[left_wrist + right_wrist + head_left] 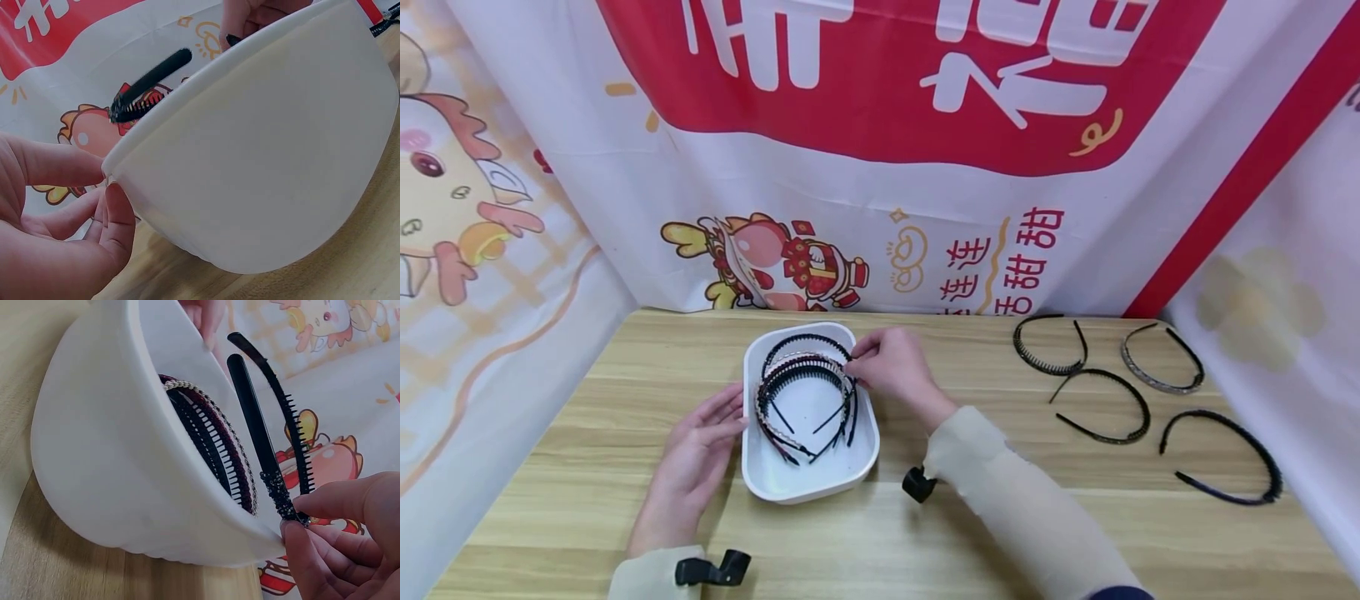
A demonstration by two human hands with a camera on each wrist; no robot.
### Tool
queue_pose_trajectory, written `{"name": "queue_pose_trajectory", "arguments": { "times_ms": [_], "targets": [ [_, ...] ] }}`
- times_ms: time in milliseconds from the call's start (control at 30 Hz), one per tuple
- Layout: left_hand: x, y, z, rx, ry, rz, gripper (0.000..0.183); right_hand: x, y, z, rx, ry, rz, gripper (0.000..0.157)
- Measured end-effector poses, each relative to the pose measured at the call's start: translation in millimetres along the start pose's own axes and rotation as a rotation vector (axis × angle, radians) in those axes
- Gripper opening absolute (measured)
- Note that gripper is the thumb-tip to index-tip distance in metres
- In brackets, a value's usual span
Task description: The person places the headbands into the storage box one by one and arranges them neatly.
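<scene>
My left hand (pixel 700 450) pinches the left rim of a white plastic basin (pixel 801 487), thumb at the top edge and curled fingers below it. My right hand (pixel 891 367) pinches a black toothed headband (pixel 275 478) at its bend, where small sparkling stones cover the band. Its two ends point up over the basin in the right wrist view. Several other headbands lie overlapped inside the basin, among them a beaded one (pixel 234 434) with a pale chain edge. From the left wrist view, the basin wall hides most of its contents.
On the right of the wooden table (pixel 970 525) lie a toothed black headband (pixel 1037 362), a thin dark one (pixel 1138 421), a silvery one (pixel 1157 383) and a thick dark one (pixel 1262 454). A printed cloth (pixel 880 150) hangs behind the table.
</scene>
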State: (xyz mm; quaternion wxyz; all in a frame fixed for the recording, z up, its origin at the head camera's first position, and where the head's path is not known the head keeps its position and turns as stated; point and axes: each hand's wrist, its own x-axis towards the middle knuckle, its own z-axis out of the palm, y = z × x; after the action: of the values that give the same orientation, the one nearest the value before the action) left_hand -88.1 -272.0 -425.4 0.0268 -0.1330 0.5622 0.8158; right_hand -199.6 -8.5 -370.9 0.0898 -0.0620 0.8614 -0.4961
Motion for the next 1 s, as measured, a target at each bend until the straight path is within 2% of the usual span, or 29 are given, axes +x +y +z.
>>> {"name": "queue_pose_trajectory", "arguments": {
  "times_ms": [267, 433, 800, 1000],
  "targets": [
    [0.6, -0.8, 1.1, 0.003, 0.002, -0.001, 0.051, 1.2, -5.7, 7.3, -0.146, 0.009, -0.052, 0.011],
    [0.2, -1.0, 0.5, 0.004, 0.000, 0.006, 0.051, 1.7, -7.2, 11.6, -0.189, 0.025, -0.085, 0.009],
    [0.6, -2.3, -1.6, 0.001, -0.003, -0.001, 0.051, 1.1, -9.5, 23.4, -0.335, 0.117, -0.133, 0.010],
    [1.7, -3.4, -2.4, 0.004, 0.000, 0.006, 0.052, 0.9, -9.3, 27.6, -0.378, 0.156, -0.152, 0.007]
  ]
}}
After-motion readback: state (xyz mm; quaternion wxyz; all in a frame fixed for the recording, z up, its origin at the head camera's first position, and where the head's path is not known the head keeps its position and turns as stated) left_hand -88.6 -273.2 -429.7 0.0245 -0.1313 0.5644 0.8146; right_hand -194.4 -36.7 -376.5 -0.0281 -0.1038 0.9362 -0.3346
